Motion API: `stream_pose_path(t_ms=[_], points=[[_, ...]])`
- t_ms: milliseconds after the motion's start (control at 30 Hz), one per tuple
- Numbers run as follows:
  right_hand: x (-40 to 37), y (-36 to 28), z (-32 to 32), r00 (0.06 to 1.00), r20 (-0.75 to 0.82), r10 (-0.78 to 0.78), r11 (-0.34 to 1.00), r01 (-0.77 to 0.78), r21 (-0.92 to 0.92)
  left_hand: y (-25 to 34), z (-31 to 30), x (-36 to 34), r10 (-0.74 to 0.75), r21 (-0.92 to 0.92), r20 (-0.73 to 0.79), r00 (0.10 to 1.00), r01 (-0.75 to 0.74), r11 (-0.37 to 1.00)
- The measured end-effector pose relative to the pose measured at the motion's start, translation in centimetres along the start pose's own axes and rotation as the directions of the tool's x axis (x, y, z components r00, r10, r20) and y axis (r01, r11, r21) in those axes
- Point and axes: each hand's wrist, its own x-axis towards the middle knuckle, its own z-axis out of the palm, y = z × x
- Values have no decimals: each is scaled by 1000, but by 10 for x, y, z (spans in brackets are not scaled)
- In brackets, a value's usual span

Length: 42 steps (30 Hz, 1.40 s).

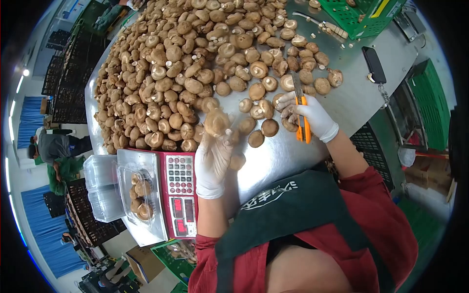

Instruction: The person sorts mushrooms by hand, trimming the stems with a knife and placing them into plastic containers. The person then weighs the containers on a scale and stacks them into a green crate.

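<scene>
My left hand [212, 163], in a white glove, has its fingers closed around a shiitake mushroom [216, 122] with a broad brown cap, slightly blurred. It is just right of the scale, over the near edge of the mushroom pile [171, 73]. My right hand [315, 117], also gloved, grips an orange-handled utility knife [307, 122]. The grey blade [296, 84] points away from me, over loose mushrooms. Between the two hands, several mushrooms lie on the metal table [273, 156], among them a dark round cap [269, 128].
A red scale [181, 161] holds a clear tray of mushrooms [141, 195], beside stacked clear containers [102, 183]. At the far right are a phone [374, 64], a knife with a wrapped handle [332, 29] and a green crate [364, 19]. Other people [63, 146] are at the left.
</scene>
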Motion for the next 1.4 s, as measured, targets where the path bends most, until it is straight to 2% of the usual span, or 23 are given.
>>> stream_pose_path(t_ms=[67,200,233,267,300,333,400,433,500,567,667,700,800,833,933,967,1067,1133,1200,1233,1300,1367,1400], points=[[1,4,-2,1000,-7,12,1000,-12,6,1,-6,-2,-6,-43,30,1000,7,999],[0,-2,12,1000,21,16,990,-13,-141,-2,-9,-8,56,102,-4,998,-55,993],[-1,-1,20,998,34,-45,983,50,-174,-1,-16,-11,75,153,-3,997,-74,986],[0,1,25,985,48,-165,902,170,-396,0,-21,-12,94,203,-1,996,-92,975],[2,3,30,958,88,-274,758,272,-593,0,-23,-12,82,154,72,994,-93,984],[4,3,35,919,152,-365,560,347,-752,0,-24,-13,108,208,43,993,-115,971],[8,-9,45,873,194,-448,410,393,-823,-1,-22,-14,168,314,-13,986,-156,936],[17,-19,47,863,225,-452,334,397,-855,-3,-20,-15,235,366,-39,971,-205,908],[39,-35,54,865,257,-430,195,367,-910,-4,-11,-15,234,448,-2,972,-208,870],[70,-41,66,846,362,-391,93,428,-899,-5,-11,-15,259,506,-21,966,-213,836],[122,-24,71,873,440,-211,-116,424,-898,0,-19,-16,124,359,22,992,-124,925],[132,-22,73,889,440,-129,-196,412,-890,-2,-12,-17,139,360,-63,988,-107,927],[145,-26,60,877,443,-184,-41,444,-895,2,-11,-24,151,333,-28,988,-133,933],[142,-32,60,874,454,-176,46,468,-883,0,-2,-25,205,356,-102,973,-157,921],[119,-48,67,915,403,-21,688,305,-658,4,-7,-20,301,588,-114,947,-180,789],[107,-57,72,909,389,150,844,87,-529,3,-1,-18,332,718,-101,938,-163,677],[87,-47,77,884,380,272,941,-162,-298,-1,12,-4,455,882,40,890,-245,402],[69,-51,91,880,398,260,950,-160,-267,-6,30,-4,464,925,40,885,-208,317],[57,-48,104,875,404,268,947,-162,-277,1,18,1,454,960,279,847,-244,-135],[57,-40,106,872,409,271,939,-145,-313,2,18,1,430,926,370,824,-291,-240],[51,-42,113,861,420,287,929,-144,-340,-2,19,-9,454,973,127,882,-200,115],[49,-39,115,865,403,300,918,-146,-368,-2,22,-21,417,893,-35,908,-159,421],[47,-37,116,891,388,235,916,-70,-394,-1,19,-26,404,824,-57,913,-186,535]])
